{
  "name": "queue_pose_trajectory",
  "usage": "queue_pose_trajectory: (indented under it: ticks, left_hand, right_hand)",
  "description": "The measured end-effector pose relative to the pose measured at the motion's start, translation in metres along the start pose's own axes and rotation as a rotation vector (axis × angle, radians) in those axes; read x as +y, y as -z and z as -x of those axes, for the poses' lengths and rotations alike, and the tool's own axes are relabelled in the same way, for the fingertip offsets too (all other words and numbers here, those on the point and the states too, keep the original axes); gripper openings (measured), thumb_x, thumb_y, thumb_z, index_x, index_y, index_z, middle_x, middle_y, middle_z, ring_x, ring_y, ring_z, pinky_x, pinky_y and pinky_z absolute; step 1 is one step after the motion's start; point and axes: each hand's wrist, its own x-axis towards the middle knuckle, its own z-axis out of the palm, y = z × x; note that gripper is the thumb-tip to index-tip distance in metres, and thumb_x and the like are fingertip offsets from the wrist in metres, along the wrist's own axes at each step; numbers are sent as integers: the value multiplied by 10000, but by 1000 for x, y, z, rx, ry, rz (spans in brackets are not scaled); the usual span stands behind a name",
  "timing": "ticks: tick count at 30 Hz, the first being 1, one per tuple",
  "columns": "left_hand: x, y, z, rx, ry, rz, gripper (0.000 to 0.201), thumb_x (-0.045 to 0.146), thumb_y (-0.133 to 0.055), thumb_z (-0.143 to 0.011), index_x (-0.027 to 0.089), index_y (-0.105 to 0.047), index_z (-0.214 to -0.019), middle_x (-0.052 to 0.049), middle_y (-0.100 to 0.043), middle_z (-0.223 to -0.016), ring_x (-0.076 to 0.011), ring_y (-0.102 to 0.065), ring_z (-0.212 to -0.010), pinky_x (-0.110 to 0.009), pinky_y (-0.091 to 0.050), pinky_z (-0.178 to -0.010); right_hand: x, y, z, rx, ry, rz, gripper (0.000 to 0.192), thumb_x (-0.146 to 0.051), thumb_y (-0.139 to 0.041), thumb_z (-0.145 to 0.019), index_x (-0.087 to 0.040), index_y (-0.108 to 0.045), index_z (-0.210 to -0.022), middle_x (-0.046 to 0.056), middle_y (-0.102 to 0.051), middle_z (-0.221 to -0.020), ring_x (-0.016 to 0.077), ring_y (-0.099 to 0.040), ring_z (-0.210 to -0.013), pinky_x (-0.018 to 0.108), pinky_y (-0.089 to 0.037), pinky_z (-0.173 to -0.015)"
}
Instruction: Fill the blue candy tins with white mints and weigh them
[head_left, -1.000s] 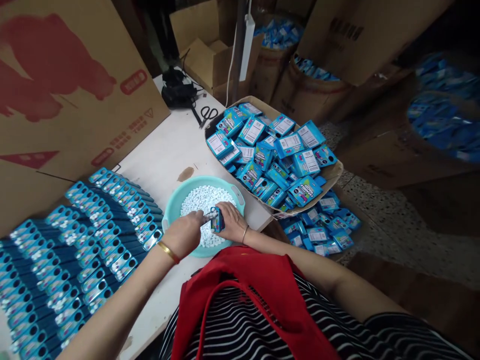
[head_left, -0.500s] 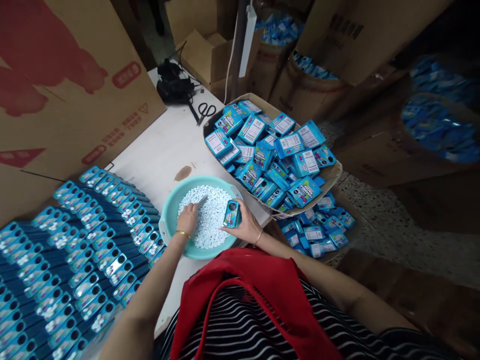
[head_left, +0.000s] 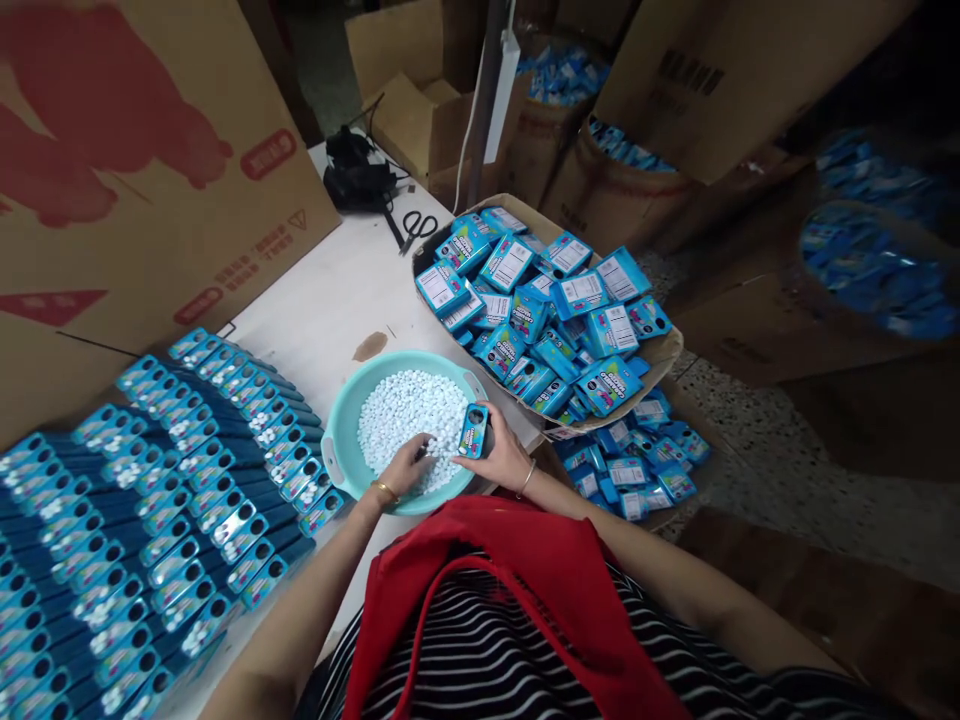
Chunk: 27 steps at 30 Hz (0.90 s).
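Note:
My right hand (head_left: 504, 455) is closed round a small blue candy tin (head_left: 473, 431), tilted up over the right side of a turquoise plastic basin (head_left: 343, 400). A dark round hole shows in the tin's printed face. Small white candies (head_left: 409, 395) fill the bottom of the basin. My left hand (head_left: 406, 467) reaches into the near part of the candies, its fingers curled together just left of the tin. What those fingers hold, if anything, is hidden.
Rows of blue tins (head_left: 240, 520) stand at the left, some with white candies on top. An open carton (head_left: 671, 365) heaped with blue tins is at the right, more tins (head_left: 630, 470) below it. Scissors (head_left: 417, 228) lie at the back. A large carton (head_left: 172, 230) stands behind the rows.
My left hand has moved right and nearer to me across the candies, closer to the tin. The grey object seen at its fingers before no longer shows. My right hand still holds the tin.

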Motion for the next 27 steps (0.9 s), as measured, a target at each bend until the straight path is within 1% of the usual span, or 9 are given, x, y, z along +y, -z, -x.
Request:
queue_pose_trajectory:
  ticks: [2, 5, 8, 11, 15, 19, 22, 24, 27]
  left_hand:
    - [4, 19, 11, 30, -12, 49, 327, 284, -457, -866, 154, -480, -1166, -18, -587, -939, -111, -534, -773, -247, -460, -755]
    - [14, 57, 30, 65, -53, 96, 331, 326, -471, -863, 163, -491, -1150, -20, -580, -943, -113, -514, -766, -251, -444, -749]
    - [30, 92, 44, 57, -88, 44, 329, 355, -464, -870, 172, -503, -1140, -21, -582, -916, -125, -514, -761, -257, -441, -729]
    - [50, 113, 49, 6, -120, -69, 303, 315, -472, -860, 159, -525, -1114, -42, -601, -922, -146, -539, -791, -271, -445, -736]
    - [84, 118, 45, -78, -57, -352, 212, 169, -438, -846, 136, -561, -1015, -77, -623, -902, -174, -574, -810, -292, -448, -741]
    - [130, 111, 49, -114, 88, -705, 304, 70, -322, -870, 98, -530, -1091, -140, -613, -991, -218, -619, -814, -325, -465, -680]
    - [150, 112, 55, -127, 77, -860, 368, 38, -266, -876, 125, -549, -1094, -126, -592, -990, -239, -626, -853, -321, -469, -645]
    - [143, 114, 53, -83, 64, -861, 373, 54, -279, -884, 158, -549, -1121, -100, -584, -981, -226, -622, -858, -309, -469, -650]
    - [98, 110, 32, 92, 113, -775, 334, 122, -325, -902, 167, -524, -1167, -99, -567, -1027, -209, -606, -857, -307, -474, -675]
  right_hand:
    - [0, -1, 1, -17, 27, 19, 888, -430, -806, -608, -193, -328, -1317, 162, -495, -1281, 307, -496, -1209, 477, -413, -1026]
    - [2, -8, -1, -17, 62, 65, 889, -433, -801, -611, -186, -324, -1319, 166, -488, -1288, 309, -484, -1219, 470, -413, -1029]
    - [2, -19, -8, -14, 99, 144, 894, -424, -800, -611, -161, -332, -1325, 180, -487, -1289, 320, -471, -1224, 473, -407, -1038]
    - [1, -30, -16, -35, 175, 224, 881, -419, -787, -617, -132, -353, -1328, 195, -493, -1281, 331, -454, -1233, 488, -394, -1050]
    - [1, -42, -21, -55, 286, 311, 796, -426, -727, -669, -109, -384, -1314, 197, -501, -1277, 339, -435, -1241, 511, -363, -1075]
    - [6, -50, -21, -50, 323, 334, 771, -416, -708, -680, -91, -390, -1303, 205, -504, -1275, 350, -429, -1251, 516, -356, -1085]
    - [10, -51, -21, -39, 303, 285, 804, -432, -720, -669, -115, -364, -1317, 196, -504, -1272, 343, -440, -1250, 516, -376, -1072]
    - [12, -47, -21, -23, 263, 248, 833, -435, -745, -653, -134, -349, -1321, 190, -501, -1270, 336, -454, -1241, 514, -395, -1057]
    - [12, -38, -20, -1, 204, 183, 874, -422, -789, -625, -149, -331, -1317, 183, -495, -1270, 324, -473, -1228, 491, -424, -1037]
